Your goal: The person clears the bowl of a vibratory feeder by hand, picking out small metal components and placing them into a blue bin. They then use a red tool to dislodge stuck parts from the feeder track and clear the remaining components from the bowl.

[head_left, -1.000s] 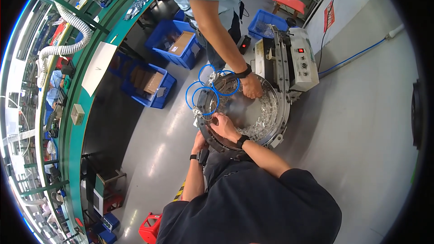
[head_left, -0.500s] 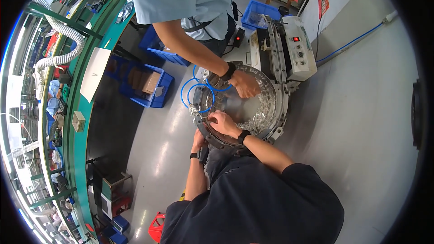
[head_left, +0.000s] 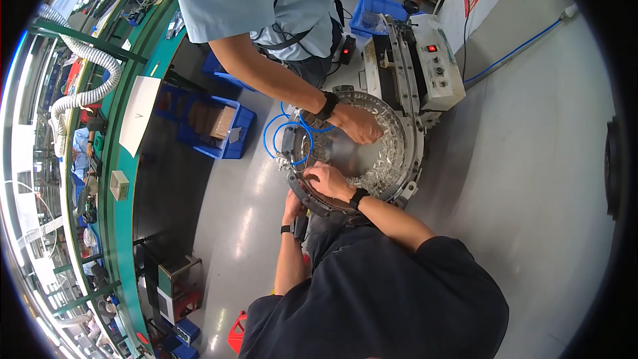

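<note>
A round metal vibratory feeder bowl (head_left: 413, 153) stands in front of me, with many small clear plastic parts (head_left: 380, 174) lying along its inner wall. My right hand (head_left: 327, 181) reaches over the near-left rim into it. Its fingers are bent together against the inner wall, and what they hold, if anything, is hidden. My left hand (head_left: 293, 207) is at the outside of the bowl, just under the near-left rim, with its fingertips hidden. Across from me, a co-worker's hand (head_left: 359, 123) is inside the bowl with curled fingers, above the parts.
Blue air tubes (head_left: 272, 136) loop at the bowl's left side. Behind it on the right stands a feeder unit with a control box (head_left: 435, 60) and a lit red switch. Blue crates (head_left: 232, 129) sit on the floor. A green workbench (head_left: 119, 226) runs along the left.
The view has shifted slightly. The co-worker's arm has moved a little, while both my hands stay at nearly the same places on the bowl.
</note>
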`<action>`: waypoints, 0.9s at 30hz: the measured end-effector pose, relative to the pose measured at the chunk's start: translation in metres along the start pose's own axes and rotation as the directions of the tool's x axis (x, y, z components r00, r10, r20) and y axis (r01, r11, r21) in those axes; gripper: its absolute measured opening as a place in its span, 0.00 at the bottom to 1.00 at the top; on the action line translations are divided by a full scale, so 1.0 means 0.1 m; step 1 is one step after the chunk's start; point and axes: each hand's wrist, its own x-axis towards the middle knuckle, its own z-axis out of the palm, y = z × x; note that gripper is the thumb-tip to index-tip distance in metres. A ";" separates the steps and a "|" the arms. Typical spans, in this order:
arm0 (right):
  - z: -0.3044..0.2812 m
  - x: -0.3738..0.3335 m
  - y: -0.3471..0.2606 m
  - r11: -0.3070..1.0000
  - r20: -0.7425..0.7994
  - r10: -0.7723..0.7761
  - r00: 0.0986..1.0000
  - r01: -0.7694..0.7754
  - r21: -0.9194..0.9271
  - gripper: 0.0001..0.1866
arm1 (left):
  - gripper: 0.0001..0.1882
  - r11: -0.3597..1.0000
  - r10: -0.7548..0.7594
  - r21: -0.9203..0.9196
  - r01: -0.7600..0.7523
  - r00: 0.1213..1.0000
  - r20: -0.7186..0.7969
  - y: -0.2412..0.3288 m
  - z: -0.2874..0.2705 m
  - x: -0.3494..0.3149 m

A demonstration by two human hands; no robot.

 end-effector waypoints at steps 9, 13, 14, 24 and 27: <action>-0.09 0.00 0.00 0.976 0.010 0.173 0.985 -0.170 -0.135 0.07 | 0.07 0.998 -0.013 -0.056 0.015 0.999 0.031 0.06 -0.03 -0.05; -0.04 0.02 0.00 0.994 -0.068 0.095 0.993 -0.098 -0.044 0.06 | 0.07 0.998 -0.058 -0.003 0.058 0.995 0.084 0.11 -0.01 -0.06; -0.01 0.03 0.01 0.998 -0.071 0.057 0.996 -0.058 -0.018 0.06 | 0.06 0.997 -0.034 -0.070 0.037 0.999 0.042 0.09 0.04 -0.05; -0.02 0.03 0.08 0.984 0.033 0.159 0.987 -0.156 -0.092 0.08 | 0.05 0.999 0.038 -0.020 -0.038 0.999 0.002 -0.11 -0.10 0.11; -0.03 0.01 0.10 0.961 -0.084 0.231 0.969 -0.241 -0.139 0.13 | 0.05 0.999 -0.010 0.044 0.007 0.997 0.076 -0.09 -0.13 0.06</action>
